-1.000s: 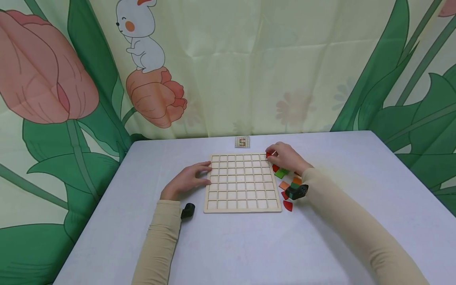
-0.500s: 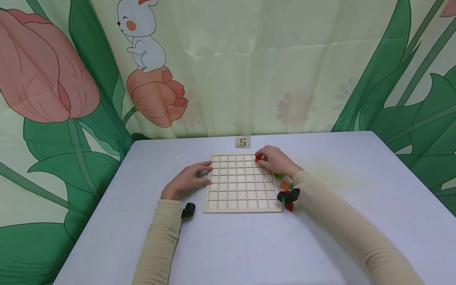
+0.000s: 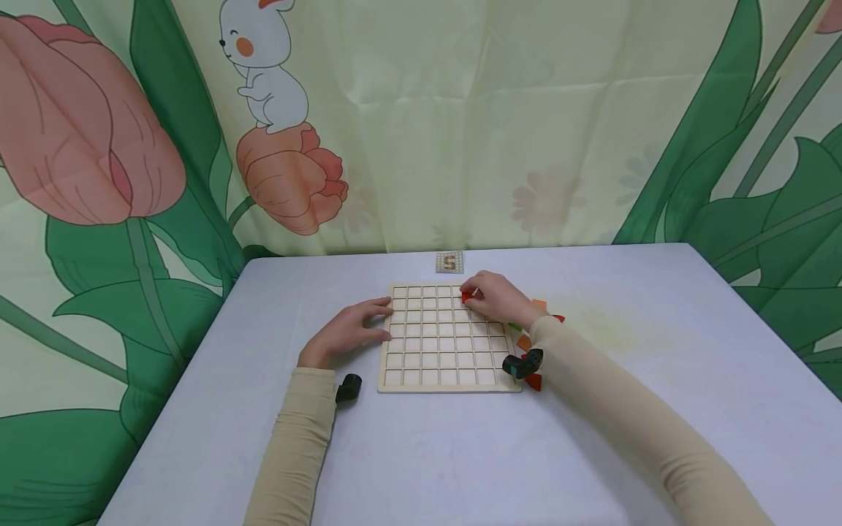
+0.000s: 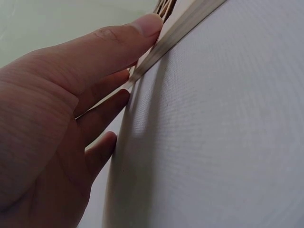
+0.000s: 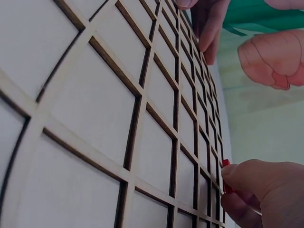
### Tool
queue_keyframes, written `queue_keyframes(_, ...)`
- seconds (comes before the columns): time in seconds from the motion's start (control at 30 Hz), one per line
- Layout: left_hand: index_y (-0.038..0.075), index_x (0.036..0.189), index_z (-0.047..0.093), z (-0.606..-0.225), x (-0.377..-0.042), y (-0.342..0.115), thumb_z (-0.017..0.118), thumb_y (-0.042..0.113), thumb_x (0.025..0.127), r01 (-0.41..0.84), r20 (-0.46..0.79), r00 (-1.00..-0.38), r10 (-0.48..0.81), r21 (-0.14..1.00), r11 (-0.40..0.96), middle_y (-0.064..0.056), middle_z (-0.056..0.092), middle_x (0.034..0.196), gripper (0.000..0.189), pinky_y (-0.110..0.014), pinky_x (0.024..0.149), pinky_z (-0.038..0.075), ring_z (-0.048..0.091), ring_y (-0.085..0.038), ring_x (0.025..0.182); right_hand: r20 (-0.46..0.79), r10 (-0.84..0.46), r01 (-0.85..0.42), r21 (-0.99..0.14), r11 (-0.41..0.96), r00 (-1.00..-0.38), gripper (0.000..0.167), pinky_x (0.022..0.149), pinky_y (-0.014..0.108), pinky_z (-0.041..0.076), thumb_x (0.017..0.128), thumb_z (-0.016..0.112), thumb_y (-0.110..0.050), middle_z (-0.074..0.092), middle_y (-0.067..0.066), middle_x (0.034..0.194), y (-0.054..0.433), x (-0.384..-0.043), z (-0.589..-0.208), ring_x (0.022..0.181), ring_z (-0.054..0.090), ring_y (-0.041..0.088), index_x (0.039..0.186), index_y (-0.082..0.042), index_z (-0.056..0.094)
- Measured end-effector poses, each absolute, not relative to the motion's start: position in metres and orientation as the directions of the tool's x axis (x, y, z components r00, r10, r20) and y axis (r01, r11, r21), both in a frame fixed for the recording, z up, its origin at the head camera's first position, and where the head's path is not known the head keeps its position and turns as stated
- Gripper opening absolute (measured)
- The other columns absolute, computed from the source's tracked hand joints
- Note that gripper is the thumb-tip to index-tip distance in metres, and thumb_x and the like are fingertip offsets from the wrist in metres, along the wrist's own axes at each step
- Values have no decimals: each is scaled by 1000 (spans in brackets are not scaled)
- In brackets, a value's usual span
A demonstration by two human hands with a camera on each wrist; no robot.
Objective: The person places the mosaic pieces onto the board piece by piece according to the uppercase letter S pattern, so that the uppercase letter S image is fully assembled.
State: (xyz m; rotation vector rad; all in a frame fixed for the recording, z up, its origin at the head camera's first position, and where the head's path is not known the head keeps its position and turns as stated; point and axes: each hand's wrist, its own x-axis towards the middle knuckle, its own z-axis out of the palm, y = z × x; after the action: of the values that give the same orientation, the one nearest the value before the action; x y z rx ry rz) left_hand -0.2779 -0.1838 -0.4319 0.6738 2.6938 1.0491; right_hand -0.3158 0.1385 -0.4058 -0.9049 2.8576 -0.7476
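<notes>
A wooden grid board [image 3: 430,389] with square cells lies flat on the table. My left hand [image 3: 349,329] rests at the board's left edge; its fingers are spread and fairly straight, and in the left wrist view the thumb [image 4: 114,47] touches the wooden rim. Over the far right part of the board, my right hand [image 3: 500,298] pinches a small red tile [image 3: 466,297] between thumb and fingertips. The right wrist view shows this red tile [image 5: 226,164] right at the grid, partly covered by the fingers.
Loose tiles lie right of the board, partly hidden by the right arm: an orange tile [image 3: 523,342], a red tile [image 3: 535,382] and others. A small patterned card [image 3: 450,262] lies beyond the board. A printed curtain [image 3: 421,146] hangs behind the table [image 3: 421,453].
My right hand has carried the red tile leftward from the board's far right corner to over the far cells. The left hand has stayed at the left edge.
</notes>
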Motion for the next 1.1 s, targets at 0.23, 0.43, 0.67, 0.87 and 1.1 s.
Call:
queue_keyframes(0.23,5,134,59,-432,-278,-184,79,25,84,349,9,-882,470,682,642,-3,40,153,58,-41,117,26,31,-24,143,108,-559,-541,-453,708,-822,27,84,39,52,93,64,-8,63,13,104,134,-316,-407,94,60,26,117,3,67)
queue_keyframes(0.43,5,134,59,-433,-279,-184,78,25,84,343,0,-885,465,676,653,-3,40,153,57,-41,117,26,30,-23,144,99,-540,-516,-479,710,-836,28,85,38,51,92,66,-9,63,13,104,130,-316,-410,95,59,25,118,2,67)
queue_keyframes(0.67,5,134,60,-432,-278,-184,78,26,84,341,-4,-884,467,678,651,-3,40,153,57,-41,117,26,31,-24,144,84,-540,-504,-502,703,-838,29,85,39,52,92,67,-10,65,12,104,126,-318,-413,95,61,24,119,2,66)
queue_keyframes(0.87,6,134,59,-431,-278,-183,78,27,84,350,-3,-882,472,664,660,-2,40,153,57,-41,117,26,31,-23,144,80,-523,-488,-500,715,-849,24,84,38,52,91,66,-8,67,10,100,127,-319,-414,91,61,22,113,1,69)
queue_keyframes(1.1,6,133,60,-430,-278,-183,78,27,84,351,1,-883,469,665,659,-3,40,153,56,-41,117,26,31,-24,143,77,-519,-482,-505,716,-851,22,84,38,52,92,66,-10,68,8,99,127,-320,-416,90,61,21,112,-1,70)
